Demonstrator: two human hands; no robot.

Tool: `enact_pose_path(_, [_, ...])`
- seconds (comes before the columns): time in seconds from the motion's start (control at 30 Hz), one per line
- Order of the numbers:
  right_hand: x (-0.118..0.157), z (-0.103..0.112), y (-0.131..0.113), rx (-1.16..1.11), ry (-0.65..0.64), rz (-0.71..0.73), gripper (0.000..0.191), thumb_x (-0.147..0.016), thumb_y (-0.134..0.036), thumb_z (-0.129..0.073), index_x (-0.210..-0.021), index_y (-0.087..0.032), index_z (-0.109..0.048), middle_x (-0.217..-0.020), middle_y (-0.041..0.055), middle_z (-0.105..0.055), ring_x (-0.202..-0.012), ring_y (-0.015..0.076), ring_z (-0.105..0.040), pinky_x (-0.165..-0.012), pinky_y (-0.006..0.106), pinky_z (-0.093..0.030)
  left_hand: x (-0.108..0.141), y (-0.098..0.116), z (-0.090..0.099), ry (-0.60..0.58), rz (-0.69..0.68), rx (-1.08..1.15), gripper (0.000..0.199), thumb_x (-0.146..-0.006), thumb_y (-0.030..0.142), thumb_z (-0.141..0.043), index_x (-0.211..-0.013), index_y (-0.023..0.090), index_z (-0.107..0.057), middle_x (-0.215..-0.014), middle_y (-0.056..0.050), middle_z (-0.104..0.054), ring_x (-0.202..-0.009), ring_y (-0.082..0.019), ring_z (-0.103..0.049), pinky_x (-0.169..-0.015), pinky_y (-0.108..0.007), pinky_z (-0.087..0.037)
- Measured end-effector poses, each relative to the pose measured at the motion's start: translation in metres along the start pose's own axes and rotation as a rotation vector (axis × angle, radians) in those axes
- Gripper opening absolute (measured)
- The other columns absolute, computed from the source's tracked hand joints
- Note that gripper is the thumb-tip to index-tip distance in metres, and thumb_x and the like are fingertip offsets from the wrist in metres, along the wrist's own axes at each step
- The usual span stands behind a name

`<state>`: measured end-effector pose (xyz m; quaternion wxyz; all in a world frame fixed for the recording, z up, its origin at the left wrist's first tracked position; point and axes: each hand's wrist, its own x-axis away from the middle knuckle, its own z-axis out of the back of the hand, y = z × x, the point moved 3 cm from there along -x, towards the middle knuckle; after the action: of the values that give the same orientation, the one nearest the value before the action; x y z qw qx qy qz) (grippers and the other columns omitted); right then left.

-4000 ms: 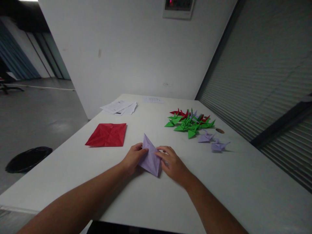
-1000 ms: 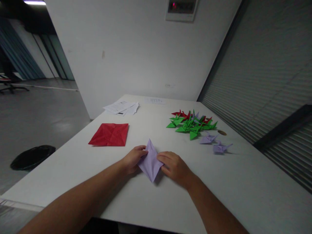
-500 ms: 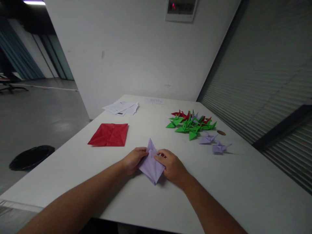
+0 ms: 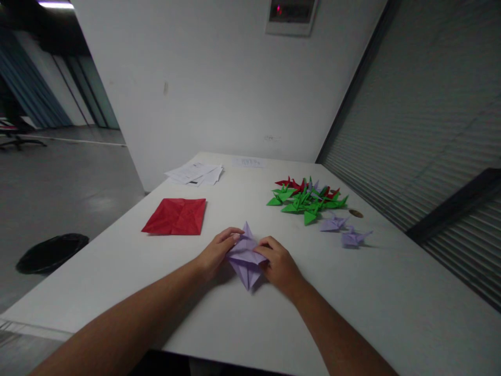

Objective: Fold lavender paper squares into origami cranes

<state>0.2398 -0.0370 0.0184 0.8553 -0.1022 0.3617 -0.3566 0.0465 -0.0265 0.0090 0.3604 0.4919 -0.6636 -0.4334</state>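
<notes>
A partly folded piece of purple paper [image 4: 246, 266] lies between my hands near the front of the white table [image 4: 297, 324]. One point of it faces away from me and another faces me, with a raised flap across its middle. My left hand [image 4: 219, 251] grips its left side, thumb and fingers closed on the edge. On the right side my right hand [image 4: 277, 263] pinches the flap. Some of my fingertips are hidden behind the paper.
Creased red paper [image 4: 176, 216] lies at the left. Green, red and purple folded cranes [image 4: 307, 201] are heaped at the right, with two purple cranes [image 4: 353, 237] nearer. White sheets [image 4: 195, 173] lie at the back. A black bin [image 4: 50, 254] stands on the floor.
The top layer of the purple paper has been lifted away from me into a crosswise flap. My left hand has shifted slightly up the paper.
</notes>
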Motion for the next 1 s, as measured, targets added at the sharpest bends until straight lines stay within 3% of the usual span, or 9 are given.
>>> enact_pose_path(0.07, [0.0000, 0.0009, -0.0006, -0.015, 0.018, -0.022, 0.047, -0.069, 0.009, -0.056, -0.101, -0.019, -0.074, -0.098, 0.0076, -0.061, -0.091, 0.0235, -0.061, -0.080, 0.036, -0.055, 0.0021, 0.0007, 0.0000, -0.045, -0.004, 0.015, 0.043, -0.079, 0.050, -0.078, -0.104, 0.017, -0.069, -0.099, -0.005, -0.064, -0.076, -0.014, -0.058, -0.062, -0.022, -0.041])
enact_pose_path(0.27, [-0.0005, 0.0027, -0.0026, -0.036, 0.068, -0.060, 0.046, -0.069, 0.010, -0.056, -0.098, -0.019, -0.075, -0.096, 0.0071, -0.062, -0.088, 0.0229, -0.062, -0.077, 0.034, -0.053, 0.0047, 0.0024, -0.0007, -0.312, -0.063, 0.094, 0.082, -0.055, 0.052, -0.095, -0.123, 0.020, -0.063, -0.126, -0.013, -0.059, -0.106, -0.026, -0.059, -0.082, -0.031, -0.045])
enact_pose_path(0.37, [-0.0009, 0.0037, -0.0018, -0.030, 0.083, -0.086, 0.042, -0.070, 0.009, -0.057, -0.096, -0.018, -0.075, -0.095, 0.0071, -0.062, -0.087, 0.0227, -0.062, -0.076, 0.034, -0.053, 0.0035, 0.0019, 0.0006, -0.355, -0.120, 0.025, 0.097, -0.041, 0.044, -0.101, -0.127, 0.021, -0.062, -0.131, -0.013, -0.058, -0.117, -0.030, -0.054, -0.094, -0.035, -0.043])
enact_pose_path(0.43, [-0.0009, 0.0043, -0.0014, -0.031, 0.094, -0.101, 0.040, -0.070, 0.009, -0.058, -0.096, -0.018, -0.074, -0.094, 0.0070, -0.061, -0.086, 0.0224, -0.062, -0.075, 0.033, -0.052, 0.0033, 0.0006, 0.0007, -0.350, -0.131, -0.037, 0.098, -0.039, 0.034, -0.102, -0.127, 0.022, -0.061, -0.129, -0.011, -0.059, -0.114, -0.028, -0.055, -0.092, -0.034, -0.044])
enact_pose_path(0.57, [-0.0005, 0.0048, -0.0012, -0.046, 0.129, -0.098, 0.037, -0.071, 0.007, -0.061, -0.095, -0.017, -0.074, -0.094, 0.0072, -0.061, -0.085, 0.0221, -0.062, -0.073, 0.033, -0.052, 0.0039, -0.0016, -0.0011, -0.277, -0.111, -0.170, 0.082, -0.049, 0.017, -0.095, -0.123, 0.021, -0.059, -0.115, -0.007, -0.063, -0.093, -0.020, -0.061, -0.078, -0.030, -0.048])
enact_pose_path(0.7, [-0.0001, 0.0040, -0.0002, -0.059, 0.177, -0.077, 0.034, -0.071, 0.005, -0.060, -0.093, -0.018, -0.073, -0.092, 0.0067, -0.061, -0.085, 0.0217, -0.062, -0.074, 0.032, -0.053, 0.0006, -0.0052, -0.0009, -0.154, -0.109, -0.277, 0.055, -0.059, 0.011, -0.082, -0.110, 0.018, -0.061, -0.092, -0.001, -0.068, -0.073, -0.014, -0.060, -0.066, -0.025, -0.046])
enact_pose_path(0.87, [-0.0013, 0.0045, -0.0016, -0.060, 0.255, -0.039, 0.037, -0.066, 0.006, -0.055, -0.088, -0.019, -0.070, -0.089, 0.0056, -0.060, -0.083, 0.0209, -0.061, -0.072, 0.031, -0.052, -0.0037, -0.0059, 0.0023, -0.020, -0.223, -0.437, 0.026, -0.067, 0.015, -0.076, -0.093, 0.015, -0.068, -0.084, -0.003, -0.072, -0.075, -0.017, -0.065, -0.070, -0.027, -0.048])
enact_pose_path(1.0, [-0.0036, 0.0054, -0.0042, -0.123, 0.299, -0.073, 0.031, -0.069, 0.004, -0.057, -0.085, -0.019, -0.070, -0.088, 0.0051, -0.060, -0.082, 0.0198, -0.061, -0.071, 0.030, -0.053, -0.0030, -0.0036, 0.0024, 0.030, -0.271, -0.427, 0.021, -0.068, 0.018, -0.076, -0.087, 0.016, -0.069, -0.083, -0.003, -0.073, -0.075, -0.017, -0.066, -0.069, -0.027, -0.050])
